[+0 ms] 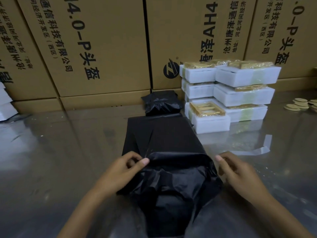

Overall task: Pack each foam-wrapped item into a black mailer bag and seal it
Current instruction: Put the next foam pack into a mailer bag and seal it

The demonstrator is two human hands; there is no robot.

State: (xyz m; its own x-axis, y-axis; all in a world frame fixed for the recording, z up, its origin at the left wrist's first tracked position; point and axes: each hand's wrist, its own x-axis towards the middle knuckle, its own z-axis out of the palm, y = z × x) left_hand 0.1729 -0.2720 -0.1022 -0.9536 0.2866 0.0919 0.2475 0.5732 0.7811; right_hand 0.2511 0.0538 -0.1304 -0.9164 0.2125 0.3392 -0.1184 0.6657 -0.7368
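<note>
Two hands are working a black mailer bag (pixel 164 140) on the floor. L hand (pixel 123 170) is pinching its folded edge; R hand (pixel 238 172) is hovering just right, fingers loosely curled, holding nothing. Foam-wrapped items (pixel 240 93) are sitting stacked far right.

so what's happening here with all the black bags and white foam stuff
A person is packing at a shiny table. The left hand pinches the edge of a black mailer bag lying on a flat pile of empty bags; the right hand is at its other side, fingers curled. One packed bag sits further back, and a stack of foam-wrapped items waits to the right.
</note>
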